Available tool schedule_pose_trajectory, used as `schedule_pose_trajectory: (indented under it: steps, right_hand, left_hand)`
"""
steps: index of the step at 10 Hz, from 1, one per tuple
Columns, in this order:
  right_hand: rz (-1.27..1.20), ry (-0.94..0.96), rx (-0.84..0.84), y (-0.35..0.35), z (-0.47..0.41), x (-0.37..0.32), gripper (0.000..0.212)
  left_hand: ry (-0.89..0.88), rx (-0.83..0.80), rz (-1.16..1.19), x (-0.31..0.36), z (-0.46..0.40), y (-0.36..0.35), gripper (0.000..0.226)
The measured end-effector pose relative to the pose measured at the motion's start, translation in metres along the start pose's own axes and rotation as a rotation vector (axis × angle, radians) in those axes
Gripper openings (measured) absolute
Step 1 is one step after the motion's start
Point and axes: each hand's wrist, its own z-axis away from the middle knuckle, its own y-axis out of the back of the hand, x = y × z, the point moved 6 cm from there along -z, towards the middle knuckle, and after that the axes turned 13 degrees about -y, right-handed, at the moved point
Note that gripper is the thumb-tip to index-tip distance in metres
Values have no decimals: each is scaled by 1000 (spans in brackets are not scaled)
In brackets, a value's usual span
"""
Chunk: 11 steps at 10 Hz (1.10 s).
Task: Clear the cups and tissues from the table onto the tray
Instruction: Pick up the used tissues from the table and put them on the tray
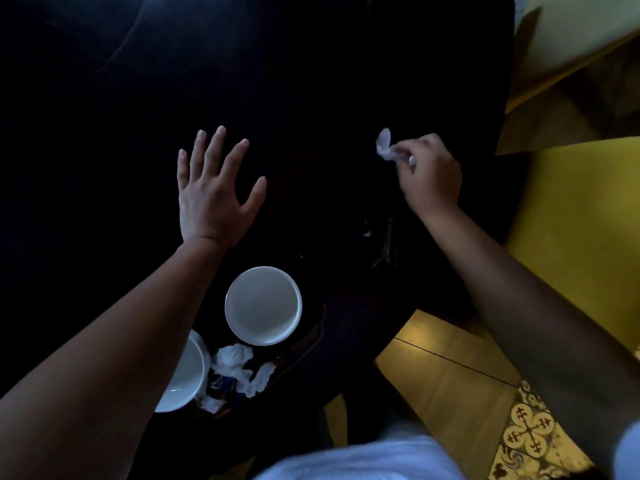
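Observation:
My right hand (429, 171) pinches a small crumpled white tissue (385, 145) just above the dark table (311, 81), near its right edge. Over the table's middle my left hand (213, 188) is spread flat, fingers apart, holding nothing. Close to me, a dark tray (304, 344) holds a white cup (263, 305), a second white cup (183, 375) partly hidden under my left forearm, and several crumpled tissues (239, 370) between them.
A small white scrap (367, 233) lies on the table below my right hand. Yellow seating (581, 220) runs along the table's right side. Wood and patterned tile floor (485, 393) shows at the lower right.

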Motion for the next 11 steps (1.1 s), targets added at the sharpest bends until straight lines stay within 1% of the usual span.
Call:
schedule_pose_trajectory:
  steps: [1, 3, 4, 5, 6, 7, 8, 9, 10, 11]
  right_hand:
    - [30, 75, -61, -8, 38, -4, 24]
    - [-3, 201, -209, -12, 115, 5, 23]
    - [-101, 159, -190, -2, 101, 10, 22]
    - [-159, 42, -34, 15, 52, 14, 23]
    - [-157, -65, 90, 26, -2, 17, 24]
    - [-82, -116, 60, 21, -33, 19, 24]
    - [-8, -96, -16, 11, -28, 18, 23]
    - [25, -14, -58, 6, 7, 11, 22]
    - [49, 76, -139, -2, 61, 7, 24]
    - [18, 136, -236, -5, 106, 8, 24]
  left_hand:
    - [-4, 4, 1, -1, 0, 0, 63]
    - [-4, 9, 4, 0, -1, 0, 64]
    - [0, 10, 8, 0, -1, 0, 63]
    - [2, 8, 7, 0, -1, 0, 62]
    - [2, 5, 6, 0, 0, 0, 62]
    - [0, 3, -1, 0, -1, 1, 62]
    - [-3, 6, 6, 0, 0, 1, 62]
    - [-6, 3, 1, 0, -1, 0, 63]
    - [-6, 3, 0, 0, -1, 0, 64]
    - [-6, 6, 8, 0, -1, -1, 63]
